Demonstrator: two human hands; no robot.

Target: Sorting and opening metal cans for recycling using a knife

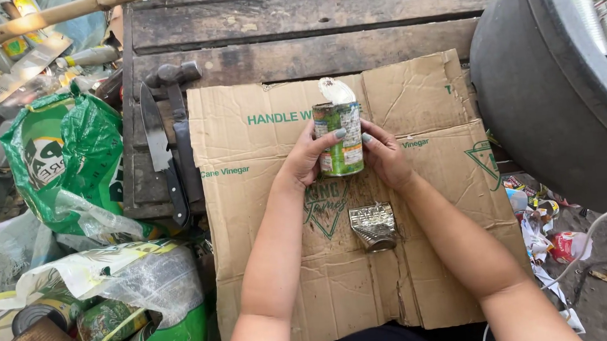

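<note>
Head view, left to right: a green sack of scrap runs off the frame's edge; a knife lies on the wooden platform. Left hand and right hand together clasp an upright labelled can over flattened cardboard, its back hidden. A crushed can lies below. A dark tub is cropped at the right.
</note>
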